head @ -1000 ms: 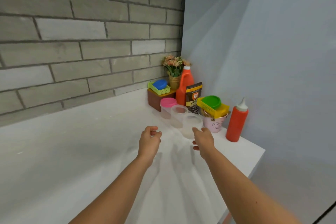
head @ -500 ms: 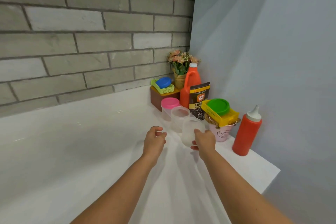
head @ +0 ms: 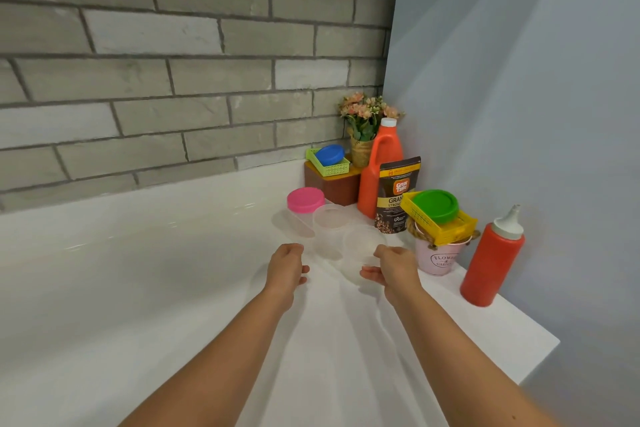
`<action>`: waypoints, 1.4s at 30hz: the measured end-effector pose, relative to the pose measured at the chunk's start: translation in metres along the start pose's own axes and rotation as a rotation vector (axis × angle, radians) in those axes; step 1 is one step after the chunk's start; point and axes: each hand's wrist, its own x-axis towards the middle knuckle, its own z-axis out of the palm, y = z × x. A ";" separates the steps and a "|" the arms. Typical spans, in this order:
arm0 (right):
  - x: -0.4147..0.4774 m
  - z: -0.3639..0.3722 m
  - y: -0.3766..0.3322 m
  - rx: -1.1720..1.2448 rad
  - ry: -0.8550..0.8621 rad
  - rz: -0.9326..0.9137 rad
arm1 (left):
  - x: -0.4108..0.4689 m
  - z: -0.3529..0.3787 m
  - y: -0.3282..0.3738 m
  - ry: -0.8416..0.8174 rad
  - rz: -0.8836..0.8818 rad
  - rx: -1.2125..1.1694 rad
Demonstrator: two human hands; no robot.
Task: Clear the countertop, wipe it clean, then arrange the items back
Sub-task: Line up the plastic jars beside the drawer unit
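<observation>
My right hand [head: 393, 267] curls around the right side of a clear lidless container [head: 358, 243] that stands on the white countertop [head: 156, 288]; thumb and fingers both touch it. My left hand [head: 287, 265] hovers just left of it, loosely curled and holding nothing. Behind stand a second clear container [head: 329, 224] and a jar with a pink lid [head: 305, 200]. A row of items fills the corner: brown box [head: 332, 185], green basket with a blue lid [head: 329, 156], orange bottle [head: 379, 163], coffee pouch [head: 398, 194].
A pink bucket [head: 438, 258] carries a yellow basket with a green lid [head: 436, 206]. A red squeeze bottle [head: 491, 263] stands near the counter's right edge. A flower pot [head: 363, 128] sits in the corner between brick wall and grey wall.
The view has drifted left and down. My right hand has stayed on the clear container and shifted to its right side; my left hand has hardly moved.
</observation>
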 end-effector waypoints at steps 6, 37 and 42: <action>-0.022 0.033 -0.011 -0.024 -0.201 -0.046 | 0.010 -0.043 0.013 0.133 -0.013 -0.153; -0.226 0.348 0.090 -0.254 -0.716 -0.131 | -0.085 -0.449 -0.004 0.725 0.041 -0.524; -0.264 0.402 0.115 -0.280 -0.673 -0.201 | -0.089 -0.507 -0.004 0.707 0.052 -0.524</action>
